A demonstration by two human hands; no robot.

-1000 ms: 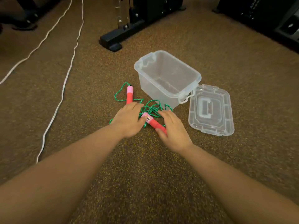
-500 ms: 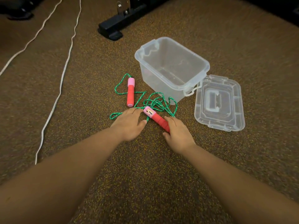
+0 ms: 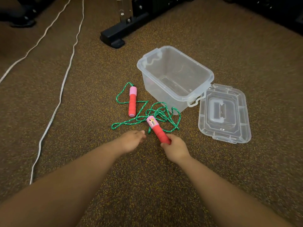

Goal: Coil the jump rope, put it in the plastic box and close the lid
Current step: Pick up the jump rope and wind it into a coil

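Observation:
A green jump rope (image 3: 157, 114) lies in a loose tangle on the brown carpet, in front of a clear plastic box (image 3: 176, 77) that stands open and empty. Its clear lid (image 3: 223, 113) lies flat to the right of the box. One red and pink handle (image 3: 132, 101) rests on the carpet left of the box. My right hand (image 3: 175, 147) grips the lower end of the other red handle (image 3: 156, 129), tilted up off the floor. My left hand (image 3: 132, 140) hovers just left of it, fingers loosely curled, holding nothing.
Two white cords (image 3: 65, 74) run along the carpet on the left. A black metal equipment foot (image 3: 114, 36) sits behind the box. Dark equipment lines the far right edge (image 3: 278, 12).
My right hand has closed on the near handle and lifted it. My left hand has come off the rope and drawn back toward me.

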